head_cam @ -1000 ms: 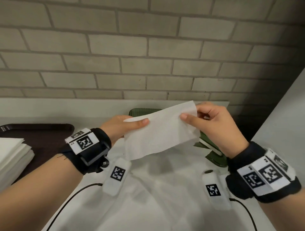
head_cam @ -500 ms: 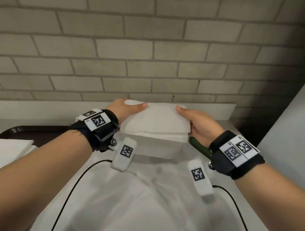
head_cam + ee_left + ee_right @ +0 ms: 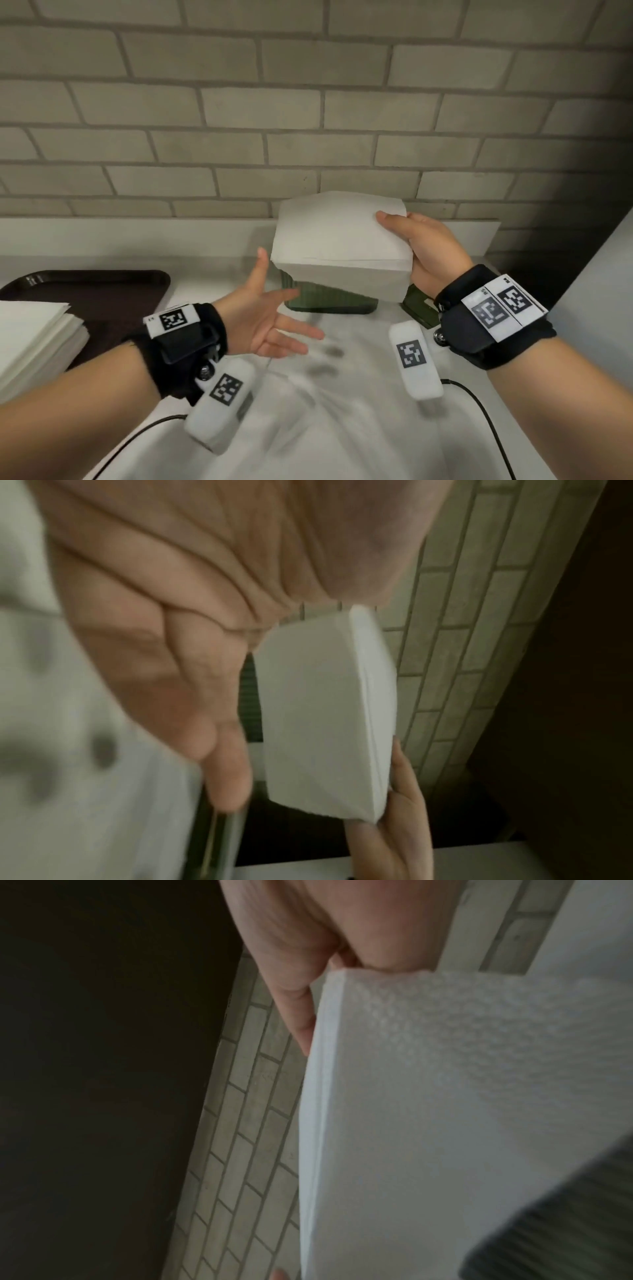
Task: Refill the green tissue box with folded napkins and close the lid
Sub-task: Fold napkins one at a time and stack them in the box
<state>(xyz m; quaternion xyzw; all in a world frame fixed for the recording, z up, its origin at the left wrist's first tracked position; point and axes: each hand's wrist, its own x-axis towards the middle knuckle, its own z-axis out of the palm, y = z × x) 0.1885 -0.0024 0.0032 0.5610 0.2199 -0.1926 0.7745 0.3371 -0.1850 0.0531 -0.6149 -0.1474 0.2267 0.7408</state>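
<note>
My right hand [image 3: 414, 246] grips a folded white napkin [image 3: 339, 240] by its right edge, thumb on top, holding it just above the green tissue box [image 3: 329, 301]. The napkin [image 3: 325, 718] hides most of the box's opening. In the right wrist view the napkin [image 3: 445, 1096] fills the frame, with the box's ribbed side [image 3: 565, 1218] at the lower right. My left hand [image 3: 270, 318] hovers to the left of the box with fingers spread and holds nothing. The box's green lid [image 3: 419, 305] lies to the right, partly behind my right wrist.
A stack of white napkins [image 3: 30, 342] sits on a dark brown tray [image 3: 102, 291] at the left. A brick wall [image 3: 308, 120] rises right behind the box. A white panel [image 3: 599, 308] stands at the right. Cables trail across the white counter [image 3: 342, 411].
My left hand has let go of the napkin and pulled back to the left with fingers spread. The right hand alone now holds the folded napkin over the box.
</note>
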